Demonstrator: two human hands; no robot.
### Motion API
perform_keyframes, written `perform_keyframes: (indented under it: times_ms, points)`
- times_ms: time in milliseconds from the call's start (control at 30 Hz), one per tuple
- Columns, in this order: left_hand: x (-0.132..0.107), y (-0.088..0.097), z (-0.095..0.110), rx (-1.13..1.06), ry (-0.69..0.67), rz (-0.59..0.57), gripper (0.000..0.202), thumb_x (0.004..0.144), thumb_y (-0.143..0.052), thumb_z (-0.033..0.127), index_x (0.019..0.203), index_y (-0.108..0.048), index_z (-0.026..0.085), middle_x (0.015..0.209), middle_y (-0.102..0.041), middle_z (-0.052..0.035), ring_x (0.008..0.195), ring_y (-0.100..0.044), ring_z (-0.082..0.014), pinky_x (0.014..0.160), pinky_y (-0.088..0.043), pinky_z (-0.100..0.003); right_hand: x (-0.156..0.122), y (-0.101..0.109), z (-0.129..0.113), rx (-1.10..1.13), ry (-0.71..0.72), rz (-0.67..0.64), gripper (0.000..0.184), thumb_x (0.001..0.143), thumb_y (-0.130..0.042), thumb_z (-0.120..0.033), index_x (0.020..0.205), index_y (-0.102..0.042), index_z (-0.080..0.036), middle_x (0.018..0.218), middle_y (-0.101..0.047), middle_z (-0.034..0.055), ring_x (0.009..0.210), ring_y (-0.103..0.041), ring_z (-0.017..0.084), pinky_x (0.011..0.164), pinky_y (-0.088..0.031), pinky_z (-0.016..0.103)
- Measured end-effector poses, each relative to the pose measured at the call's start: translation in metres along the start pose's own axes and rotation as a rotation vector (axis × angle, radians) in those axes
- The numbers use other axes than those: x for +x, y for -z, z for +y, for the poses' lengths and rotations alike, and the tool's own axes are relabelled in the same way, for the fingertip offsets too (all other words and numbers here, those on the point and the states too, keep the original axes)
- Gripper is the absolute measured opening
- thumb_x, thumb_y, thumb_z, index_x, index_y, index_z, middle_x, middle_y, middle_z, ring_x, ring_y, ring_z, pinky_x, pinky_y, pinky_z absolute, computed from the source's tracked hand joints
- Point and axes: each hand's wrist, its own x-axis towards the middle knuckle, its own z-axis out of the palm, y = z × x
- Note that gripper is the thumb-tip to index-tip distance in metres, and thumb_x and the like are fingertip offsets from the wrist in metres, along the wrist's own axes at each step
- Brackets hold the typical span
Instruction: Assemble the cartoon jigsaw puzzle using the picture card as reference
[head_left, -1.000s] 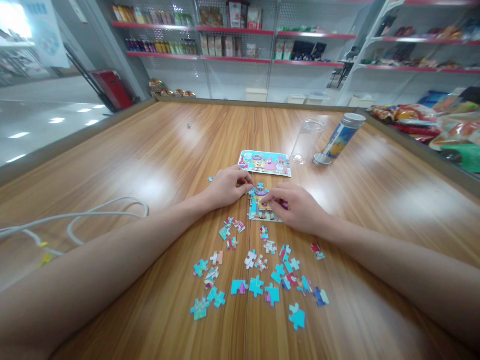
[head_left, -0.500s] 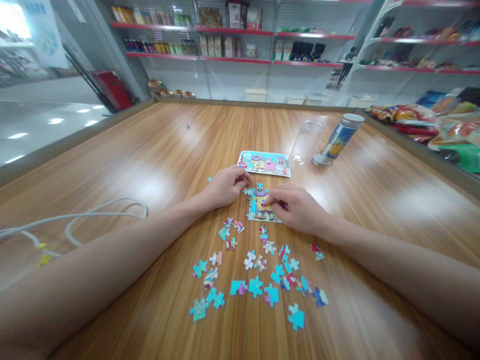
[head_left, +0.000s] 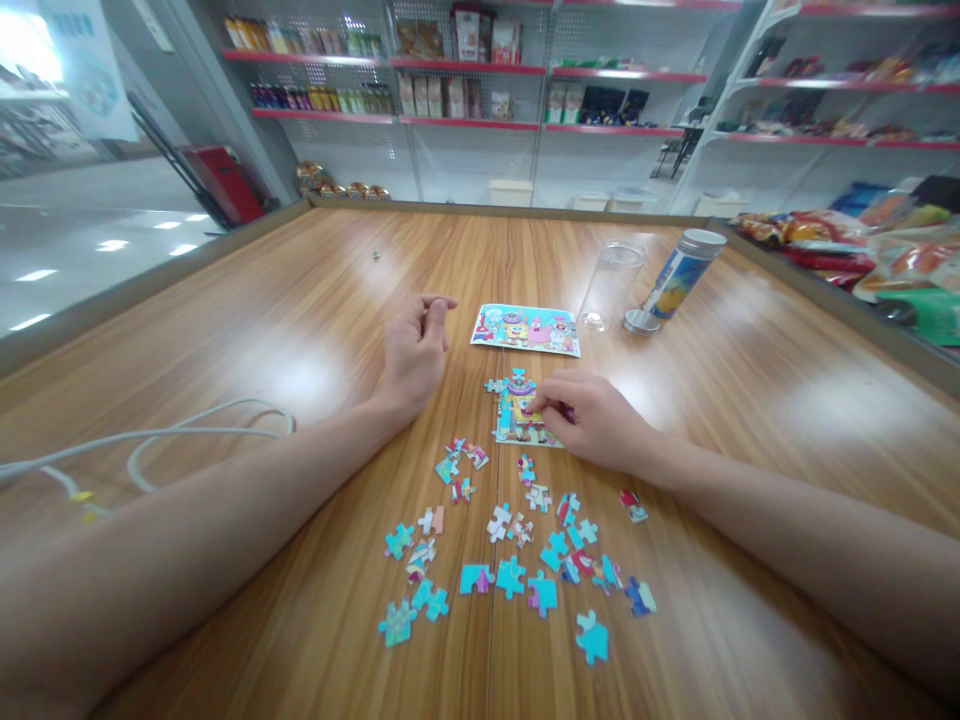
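Head view: a partly assembled jigsaw, showing a yellow cartoon figure with a purple hat, lies flat on the wooden worktop under the fingertips of the right hand. That hand is narrow, its fingers bent and drawn together; it covers the jigsaw's right part, and whether it pinches a piece cannot be told. A small blue piece juts out at the jigsaw's upper left, on the side towards the left hand.

The left hand is well to the left of the jigsaw, loosely curled, thumb close to the forefinger; it is unclear whether anything is held. Just right of it, and beyond the right hand, lies a picture card with a row of cartoon characters.

Nearer the wearer than both hands, between the forearms, loose pieces are scattered, many light blue, others with red, white or pink. One red-and-white piece sits apart, near the right forearm.

Beyond the right hand stand a clear jar and, to its right, a blue can, with a silvery disc at the can's foot. A pale cable loops to the left of the left hand. Far beyond both hands, red-edged shelves carry bottles and packets.
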Motion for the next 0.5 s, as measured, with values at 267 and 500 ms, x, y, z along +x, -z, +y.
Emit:
perform_keyframes:
  times_ms: [267,500]
  points:
    - [0.0066,0.0026,-0.0015,-0.092,0.155,0.229,0.047,0.094,-0.053,0.061,0.084,-0.062,0.017,0.045,-0.036,0.0080,0.036,-0.032,-0.0074,0.037,-0.022,-0.023,0.0004,0.0001,-0.0008,0.012,-0.013,-0.005,0.019,0.084,-0.055,-0.008,0.087,-0.071,-0.018,0.080,-0.064,0.0019,0.075,-0.055,0.014,0.073,-0.041,0.028]
    - [-0.0010,-0.0014,0.0051,-0.005,0.127,0.002,0.064,0.093,-0.044,0.072,0.074,-0.067,0.015,0.034,-0.038,0.0052,0.029,-0.034,-0.0070,0.035,-0.021,-0.024,0.0003,0.0001,-0.0031,0.018,0.007,0.010,0.020,0.085,-0.053,-0.008,0.086,-0.071,-0.017,0.079,-0.063,0.0025,0.074,-0.055,0.014,0.071,-0.040,0.028]
